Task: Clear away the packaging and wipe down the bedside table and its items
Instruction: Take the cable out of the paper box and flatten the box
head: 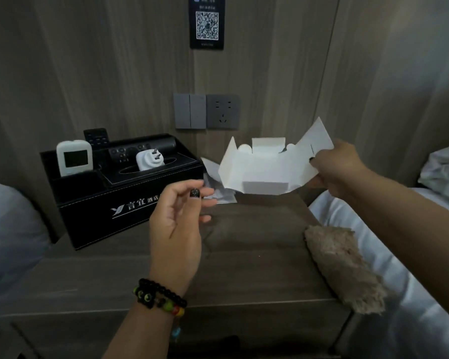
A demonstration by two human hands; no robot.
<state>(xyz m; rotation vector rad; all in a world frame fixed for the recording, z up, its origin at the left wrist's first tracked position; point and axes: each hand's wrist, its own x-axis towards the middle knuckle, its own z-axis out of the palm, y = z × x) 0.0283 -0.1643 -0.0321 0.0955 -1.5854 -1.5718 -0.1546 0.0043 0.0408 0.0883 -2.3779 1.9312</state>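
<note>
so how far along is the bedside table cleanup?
Early. Nothing looks finished. In hand: right hand holds the unfolded white carton above the bedside table; left hand is open, empty. Left: clear wrapper still by the black organizer; brown cloth lies unused, so no sign of wiping.

Dim room, wood-panelled wall [88, 73].
Grey switches [190, 111] and socket [223, 111] sit beyond the hands; white beds [373, 229] flank both sides.

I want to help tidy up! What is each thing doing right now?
White cardboard packaging: unfolded flat, held up by the right hand.
Left hand: open, holding nothing.
Brown cloth: lying on the bedside table.
Black organiser box: upright on the table.
White plug adapter: resting on the organiser.
</note>
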